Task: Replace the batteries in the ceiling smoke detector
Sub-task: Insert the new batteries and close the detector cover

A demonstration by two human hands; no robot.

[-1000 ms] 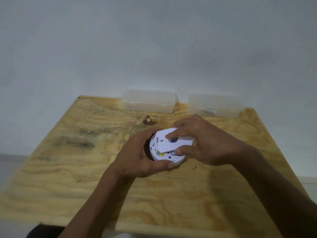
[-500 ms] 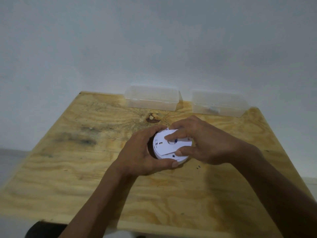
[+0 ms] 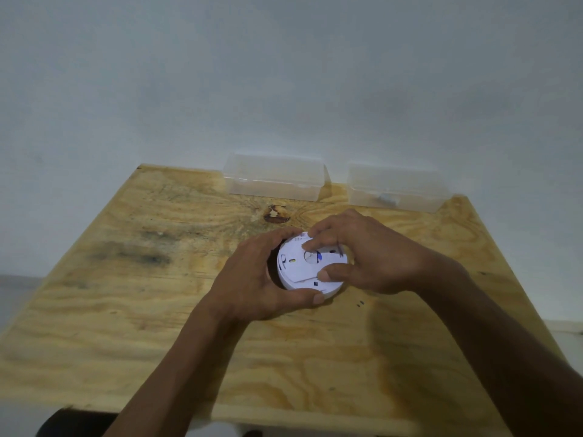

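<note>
White smoke detector [image 3: 310,266] lies near the tabletop [image 3: 157,310] centre, back face up. Left hand [image 3: 252,279] grips its rim; right hand [image 3: 362,253] pinches the back plate. Plate appears seated. Whether fresh batteries are fitted cannot be told; ceiling remounting remains.

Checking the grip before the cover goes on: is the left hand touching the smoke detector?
Touching. The head view shows the left hand curled round the smoke detector's left rim, thumb tip pressed against its near edge.
</note>
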